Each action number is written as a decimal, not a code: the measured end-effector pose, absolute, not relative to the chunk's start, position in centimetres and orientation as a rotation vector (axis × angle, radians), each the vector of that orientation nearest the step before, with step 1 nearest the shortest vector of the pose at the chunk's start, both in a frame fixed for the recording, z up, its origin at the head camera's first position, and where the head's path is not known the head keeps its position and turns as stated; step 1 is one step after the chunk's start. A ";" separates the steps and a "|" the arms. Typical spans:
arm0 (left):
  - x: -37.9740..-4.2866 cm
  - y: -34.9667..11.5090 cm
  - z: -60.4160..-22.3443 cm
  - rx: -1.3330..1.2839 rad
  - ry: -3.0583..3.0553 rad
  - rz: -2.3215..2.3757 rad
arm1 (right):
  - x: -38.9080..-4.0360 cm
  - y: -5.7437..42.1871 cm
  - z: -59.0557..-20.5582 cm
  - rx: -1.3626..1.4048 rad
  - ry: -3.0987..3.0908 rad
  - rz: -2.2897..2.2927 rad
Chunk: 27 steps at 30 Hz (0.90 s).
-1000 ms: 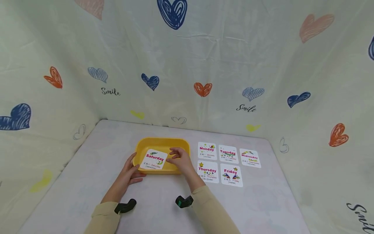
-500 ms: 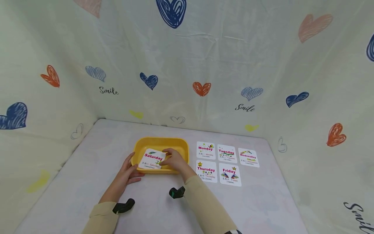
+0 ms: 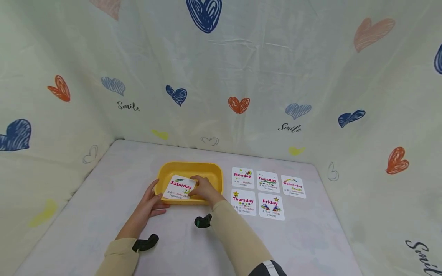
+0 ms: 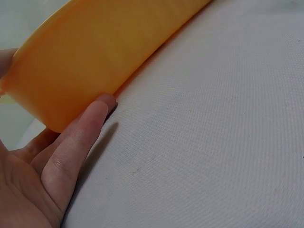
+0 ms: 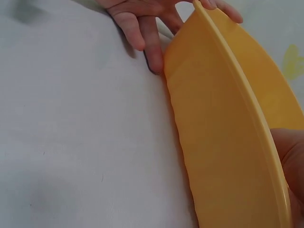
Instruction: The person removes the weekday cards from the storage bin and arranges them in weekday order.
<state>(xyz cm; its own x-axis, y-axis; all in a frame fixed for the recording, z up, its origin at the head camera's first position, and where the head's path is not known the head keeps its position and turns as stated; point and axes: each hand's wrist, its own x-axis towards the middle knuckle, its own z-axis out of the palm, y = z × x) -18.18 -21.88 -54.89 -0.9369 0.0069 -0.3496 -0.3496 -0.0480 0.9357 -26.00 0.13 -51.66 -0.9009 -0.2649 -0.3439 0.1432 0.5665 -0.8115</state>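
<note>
In the head view, a white card printed "Saturday" (image 3: pixel 177 188) lies in a yellow tray (image 3: pixel 210 165), at its left front part. My left hand (image 3: pixel 148 205) grips the tray's left front corner; the left wrist view shows fingers (image 4: pixel 78 142) against its underside. Over the tray, my right hand (image 3: pixel 204 189) has its thumb and a finger curled at the card's right edge. In the right wrist view, the tray wall (image 5: pixel 213 118) hides most of the right hand (image 5: pixel 292 159), and my left fingers hold the tray's far corner.
Right of the tray lie the cards Monday (image 3: pixel 243 178), Tuesday (image 3: pixel 267 182), Wednesday (image 3: pixel 293 186), Thursday (image 3: pixel 243 207) and Friday (image 3: pixel 271 211), in two rows. A pale cloth covers the table (image 3: pixel 310 237). Behind it hangs a curtain (image 3: pixel 259 76) with printed hearts.
My right hand has moved left inside the tray, and its fingers now reach over the card's right edge. The right forearm has swung left. The left hand keeps its hold on the tray.
</note>
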 end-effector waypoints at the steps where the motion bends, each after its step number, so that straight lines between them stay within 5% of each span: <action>1: -18.2 -21.9 -54.9 -0.367 1.979 2.074 | -26.0 0.1 -51.6 -0.097 2.368 -1.277; 27: -18.4 -21.5 -54.7 -0.427 1.988 2.054 | -27.4 0.0 -51.6 -0.113 2.481 -1.136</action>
<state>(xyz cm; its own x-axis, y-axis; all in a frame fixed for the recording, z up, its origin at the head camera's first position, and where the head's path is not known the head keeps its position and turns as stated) -18.41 -21.53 -54.68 -0.9257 -0.0229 -0.3776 -0.3767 -0.0374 0.9256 -27.40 0.05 -51.63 -0.9136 -0.2382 -0.3296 0.0940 0.6649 -0.7410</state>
